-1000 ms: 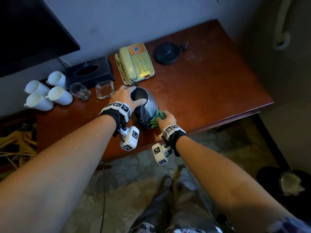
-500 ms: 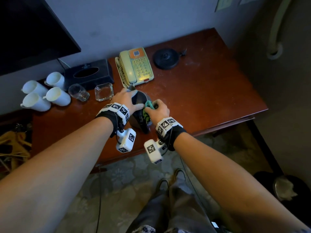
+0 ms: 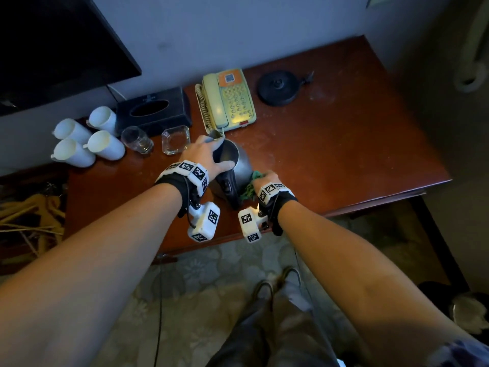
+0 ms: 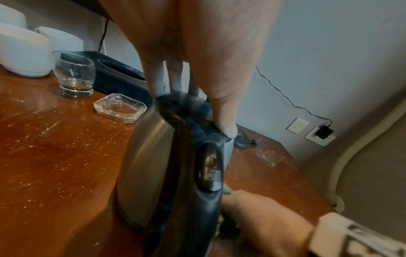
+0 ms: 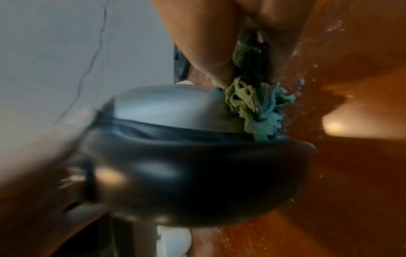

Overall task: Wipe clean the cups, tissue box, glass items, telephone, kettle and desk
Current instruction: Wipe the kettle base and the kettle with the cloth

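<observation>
Surface (image 3: 344,133) of dusty red wood bearing the kettle (image 3: 239,165) near its front edge. Left hand (image 3: 209,157) grips the open rim, fingers (image 4: 222,111) curled over it, apparently steadying the body; right hand (image 3: 264,178) pinches a green cloth (image 5: 257,106) against the lower side to wipe it.

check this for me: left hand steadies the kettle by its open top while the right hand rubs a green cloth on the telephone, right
Not quite. The right hand presses the green cloth against the kettle, low on its metal side next to the black handle, as the right wrist view shows. The telephone sits untouched farther back. The left hand does grip the kettle's open rim.
</observation>
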`<state>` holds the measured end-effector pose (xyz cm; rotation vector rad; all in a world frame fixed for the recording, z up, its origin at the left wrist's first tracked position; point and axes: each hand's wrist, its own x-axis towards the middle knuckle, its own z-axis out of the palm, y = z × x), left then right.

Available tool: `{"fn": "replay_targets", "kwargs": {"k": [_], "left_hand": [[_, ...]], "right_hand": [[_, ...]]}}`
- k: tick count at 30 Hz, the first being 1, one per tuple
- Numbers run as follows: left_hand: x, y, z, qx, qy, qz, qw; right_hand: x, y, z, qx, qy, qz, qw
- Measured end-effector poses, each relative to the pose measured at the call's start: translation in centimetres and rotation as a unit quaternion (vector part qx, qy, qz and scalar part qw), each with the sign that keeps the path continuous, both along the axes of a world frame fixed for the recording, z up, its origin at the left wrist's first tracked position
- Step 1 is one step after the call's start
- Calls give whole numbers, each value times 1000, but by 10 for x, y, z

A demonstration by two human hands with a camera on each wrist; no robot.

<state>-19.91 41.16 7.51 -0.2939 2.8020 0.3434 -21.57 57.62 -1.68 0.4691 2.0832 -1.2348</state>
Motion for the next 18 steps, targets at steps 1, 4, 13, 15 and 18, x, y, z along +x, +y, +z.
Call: {"fn": "replay_targets", "kwargs": {"k": [1, 4, 13, 15, 18], "left_hand": [[0, 0, 1, 1, -1, 2, 1000], [0, 0, 3, 2, -6, 7, 1000], [0, 4, 2, 2, 3, 22, 1000], [1, 3, -2, 6, 7, 25, 1000], [2, 0, -5, 18, 12, 29, 999]], "right_hand": [[-4, 1, 5, 7, 16, -8, 1000], [-8, 1, 28, -14, 108, -23, 994], [-17, -7, 11, 35, 108, 25, 993], [-9, -5, 0, 80, 39, 51, 995], [-5, -3, -1, 68, 18, 72, 995]]}}
